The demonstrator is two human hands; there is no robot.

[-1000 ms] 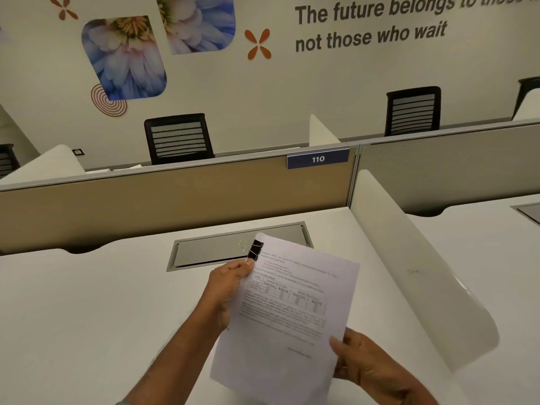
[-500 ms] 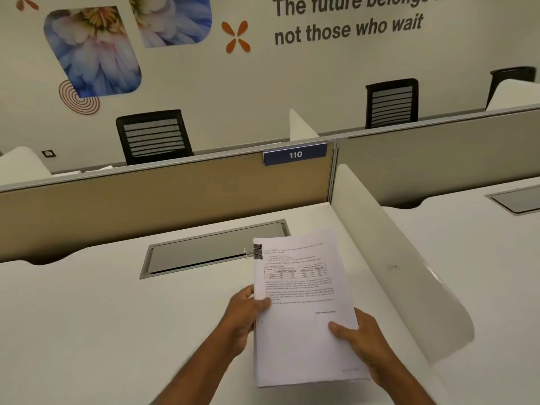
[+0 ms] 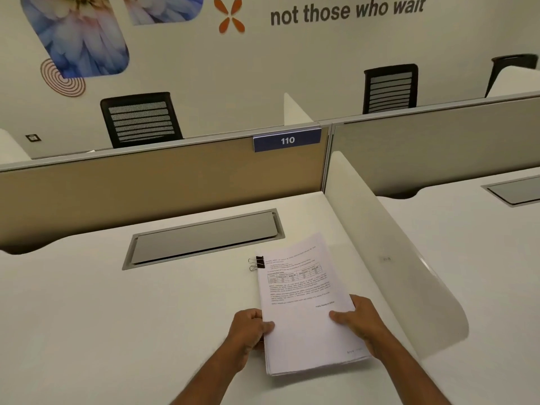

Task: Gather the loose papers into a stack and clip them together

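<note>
My left hand [image 3: 248, 331] pinches the paper stack [image 3: 306, 305] by its left edge; my right hand [image 3: 361, 323] grips the right edge, thumb on top. A binder clip [image 3: 257, 263] holds the top-left corner.

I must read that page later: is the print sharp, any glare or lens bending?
Head view: print on the paper stack is too soft to read, though the 110 sign is legible; light is even, without glare on the page; the partition rail bows slightly from the wide lens.
</note>
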